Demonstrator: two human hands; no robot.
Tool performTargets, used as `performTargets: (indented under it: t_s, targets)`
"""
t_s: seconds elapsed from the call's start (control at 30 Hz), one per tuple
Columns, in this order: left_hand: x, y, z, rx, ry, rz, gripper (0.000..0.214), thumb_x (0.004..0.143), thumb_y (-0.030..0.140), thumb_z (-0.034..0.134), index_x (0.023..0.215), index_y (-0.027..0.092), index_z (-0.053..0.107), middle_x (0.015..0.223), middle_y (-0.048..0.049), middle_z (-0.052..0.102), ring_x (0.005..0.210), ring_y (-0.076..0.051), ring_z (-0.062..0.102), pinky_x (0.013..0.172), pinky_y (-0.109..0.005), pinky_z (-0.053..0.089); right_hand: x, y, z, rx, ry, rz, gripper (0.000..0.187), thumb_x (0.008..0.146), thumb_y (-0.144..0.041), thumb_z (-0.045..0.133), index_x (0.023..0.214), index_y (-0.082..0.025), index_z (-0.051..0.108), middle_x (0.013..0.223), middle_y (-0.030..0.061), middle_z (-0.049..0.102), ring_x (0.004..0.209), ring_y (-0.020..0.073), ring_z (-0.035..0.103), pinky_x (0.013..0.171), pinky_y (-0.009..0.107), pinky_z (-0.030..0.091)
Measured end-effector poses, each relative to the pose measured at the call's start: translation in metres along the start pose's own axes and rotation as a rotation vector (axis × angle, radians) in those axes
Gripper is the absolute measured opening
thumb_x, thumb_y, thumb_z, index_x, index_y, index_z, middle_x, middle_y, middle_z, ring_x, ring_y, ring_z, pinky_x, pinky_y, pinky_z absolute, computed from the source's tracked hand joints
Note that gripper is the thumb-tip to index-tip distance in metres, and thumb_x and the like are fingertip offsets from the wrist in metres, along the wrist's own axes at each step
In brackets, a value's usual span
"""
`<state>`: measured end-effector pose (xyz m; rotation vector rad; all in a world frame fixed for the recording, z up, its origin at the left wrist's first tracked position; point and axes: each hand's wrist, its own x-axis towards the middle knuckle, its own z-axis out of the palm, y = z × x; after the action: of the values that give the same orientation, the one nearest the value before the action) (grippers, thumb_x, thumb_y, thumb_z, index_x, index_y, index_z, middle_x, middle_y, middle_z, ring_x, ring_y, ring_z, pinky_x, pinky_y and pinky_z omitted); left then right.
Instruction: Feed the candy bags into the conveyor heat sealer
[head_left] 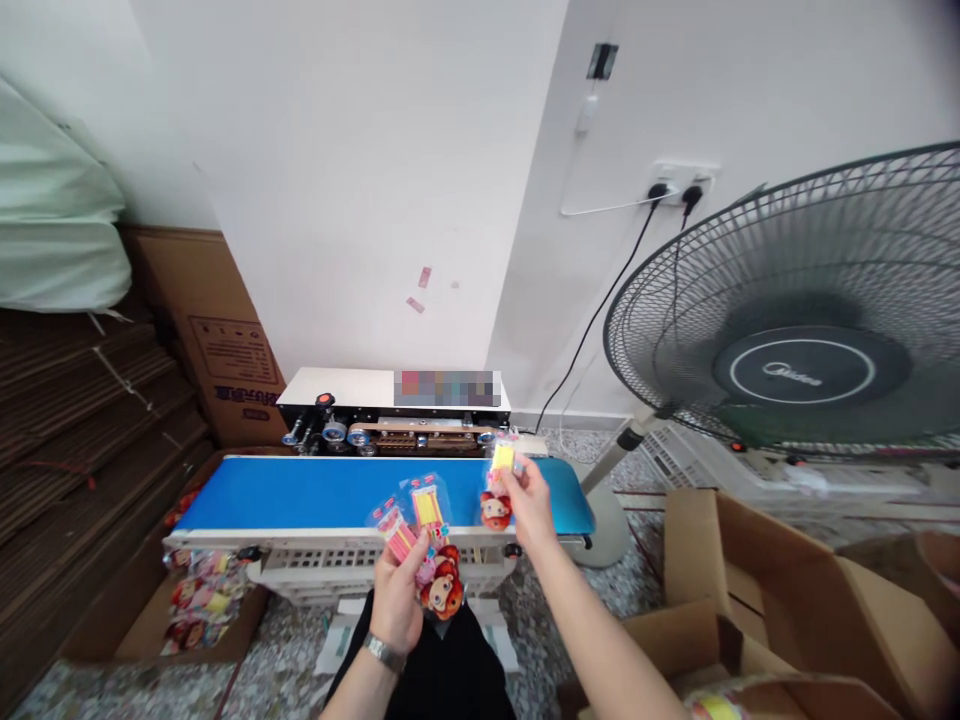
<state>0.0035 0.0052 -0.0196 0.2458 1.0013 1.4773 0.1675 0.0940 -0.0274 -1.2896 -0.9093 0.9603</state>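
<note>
My left hand (399, 598) pinches a couple of clear plastic packets (429, 508), fanned out, over the near edge of the conveyor. They show pink and yellow strips and a red-haired cartoon head. Between the fingers and thumb of my right hand (531, 500) is another such packet (496, 508), with a yellow strip on top and a cartoon head below. It is held above the right part of the blue conveyor belt (300, 492). Behind the belt stands a sealing machine (405, 430) with rollers and a brown band.
An open carton (142, 640) with several similar packets stands below the belt's left end. More open cartons (757, 600) lie at lower right. A large fan (810, 370) stands on the right. Flattened cardboard (82, 480) is stacked on the left. A white basket (315, 565) sits under the belt.
</note>
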Motion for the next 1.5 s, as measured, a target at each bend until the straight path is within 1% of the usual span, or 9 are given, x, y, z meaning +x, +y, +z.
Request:
performTargets:
  t_s: [0.13, 0.27, 0.47, 0.67, 0.83, 1.0, 1.27, 1.4, 1.5]
  targets:
    - [0.002, -0.001, -0.010, 0.017, 0.004, -0.004, 0.037, 0.060, 0.022, 0.076, 0.094, 0.014, 0.065, 0.087, -0.0079, 0.072, 0.077, -0.021, 0.068, 0.071, -0.029, 0.054, 0.054, 0.023, -0.036, -0.591, 0.159, 0.023, 0.033, 0.070, -0.032, 0.056, 0.101, -0.020, 0.058, 0.075, 0.0031, 0.066, 0.067, 0.0193, 0.062, 0.058, 0.027, 0.046]
    - [0.002, -0.004, -0.013, 0.030, 0.005, -0.029, 0.038, 0.060, 0.023, 0.076, 0.094, 0.013, 0.064, 0.086, -0.0092, 0.072, 0.077, -0.022, 0.068, 0.071, -0.032, 0.054, 0.076, 0.035, -0.036, -0.798, 0.122, 0.036, 0.032, 0.071, -0.028, 0.055, 0.102, -0.023, 0.059, 0.078, 0.0035, 0.067, 0.070, 0.0186, 0.063, 0.061, 0.026, 0.045]
    - [0.001, -0.002, -0.007, 0.039, -0.014, -0.037, 0.035, 0.061, 0.024, 0.076, 0.092, 0.013, 0.064, 0.086, -0.0094, 0.072, 0.075, -0.021, 0.068, 0.071, -0.032, 0.053, 0.058, 0.024, -0.001, -0.738, -0.043, -0.041, 0.039, 0.069, -0.025, 0.060, 0.108, -0.020, 0.057, 0.092, 0.0058, 0.066, 0.080, 0.0203, 0.062, 0.074, 0.031, 0.046]
    - [0.003, -0.005, 0.000, 0.056, -0.110, 0.019, 0.036, 0.064, 0.024, 0.074, 0.096, 0.013, 0.063, 0.087, -0.0090, 0.071, 0.082, -0.022, 0.066, 0.075, -0.033, 0.051, -0.031, 0.006, 0.020, -0.208, -0.614, -0.138, 0.027, 0.078, -0.038, 0.055, 0.098, -0.020, 0.058, 0.095, 0.0041, 0.063, 0.087, 0.0172, 0.059, 0.072, 0.027, 0.048]
    - [0.004, -0.010, -0.008, 0.103, -0.111, -0.005, 0.034, 0.063, 0.026, 0.074, 0.091, 0.013, 0.061, 0.076, -0.0072, 0.070, 0.069, -0.019, 0.066, 0.065, -0.030, 0.051, -0.017, 0.011, 0.002, -0.185, -0.265, -0.085, 0.028, 0.079, -0.043, 0.050, 0.092, -0.018, 0.054, 0.080, 0.0028, 0.064, 0.067, 0.0162, 0.060, 0.059, 0.025, 0.047]
    - [0.005, -0.011, -0.019, 0.120, -0.120, -0.025, 0.034, 0.064, 0.028, 0.073, 0.091, 0.014, 0.057, 0.074, -0.0067, 0.069, 0.066, -0.018, 0.065, 0.062, -0.029, 0.050, 0.057, 0.022, -0.037, -0.743, 0.042, -0.002, 0.025, 0.077, -0.036, 0.048, 0.092, -0.019, 0.060, 0.069, 0.0032, 0.066, 0.062, 0.0182, 0.061, 0.055, 0.025, 0.043]
    - [0.001, -0.005, -0.014, 0.156, -0.112, 0.011, 0.030, 0.062, 0.030, 0.074, 0.080, 0.014, 0.056, 0.068, -0.0056, 0.066, 0.063, -0.018, 0.064, 0.056, -0.027, 0.048, 0.076, 0.026, -0.012, -0.933, -0.123, -0.045, 0.027, 0.071, -0.024, 0.057, 0.097, -0.019, 0.061, 0.073, 0.0040, 0.067, 0.075, 0.0213, 0.062, 0.066, 0.027, 0.042]
    - [0.002, 0.003, -0.020, 0.092, -0.088, 0.021, 0.031, 0.060, 0.030, 0.075, 0.076, 0.015, 0.053, 0.063, -0.0028, 0.063, 0.055, -0.016, 0.061, 0.049, -0.026, 0.046, 0.045, 0.023, 0.009, -0.835, -0.201, -0.246, 0.036, 0.075, -0.029, 0.053, 0.108, -0.015, 0.055, 0.096, 0.0106, 0.064, 0.080, 0.0212, 0.061, 0.074, 0.032, 0.044]
    - [0.006, 0.011, -0.022, 0.018, -0.015, 0.050, 0.034, 0.056, 0.028, 0.077, 0.075, 0.016, 0.053, 0.060, 0.0003, 0.060, 0.052, -0.015, 0.059, 0.048, -0.026, 0.045, -0.001, 0.018, 0.026, -0.511, -0.517, -0.215, 0.038, 0.077, -0.038, 0.052, 0.110, -0.018, 0.053, 0.097, 0.0087, 0.063, 0.081, 0.0198, 0.061, 0.071, 0.031, 0.048]
